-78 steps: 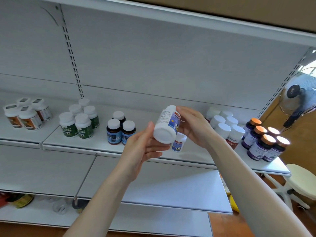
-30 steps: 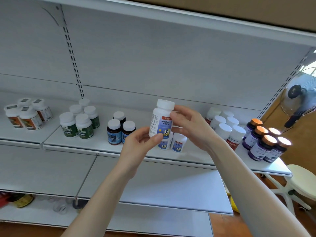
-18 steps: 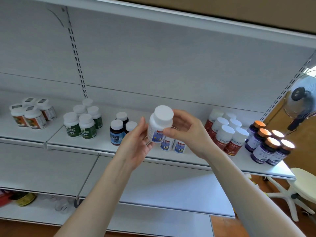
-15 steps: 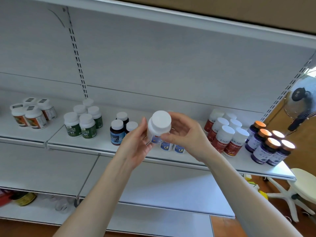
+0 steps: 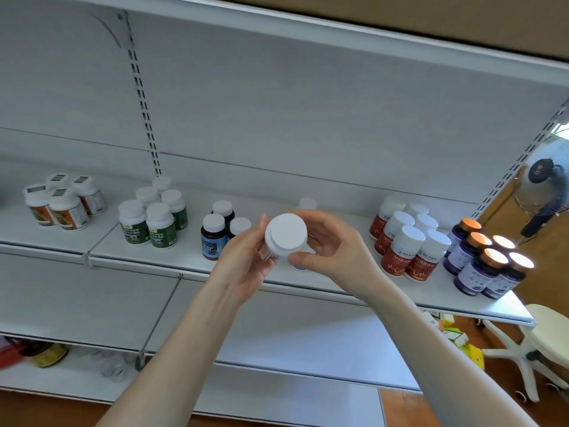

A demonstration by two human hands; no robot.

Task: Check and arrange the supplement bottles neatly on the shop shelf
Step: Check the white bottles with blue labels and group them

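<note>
Two hands hold one white bottle before the shelf, cap toward the camera: left hand cups its side, right hand pinches the cap. Turn it slowly until the label shows.

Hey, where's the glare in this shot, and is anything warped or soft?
Head view: strong glare whitens the copper-coloured caps of the purple-labelled bottles at far right; the wide lens bows the white metal shelf edge; the white-capped plastic bottle held by left hand and right hand looks sharp, label mostly hidden.
</note>
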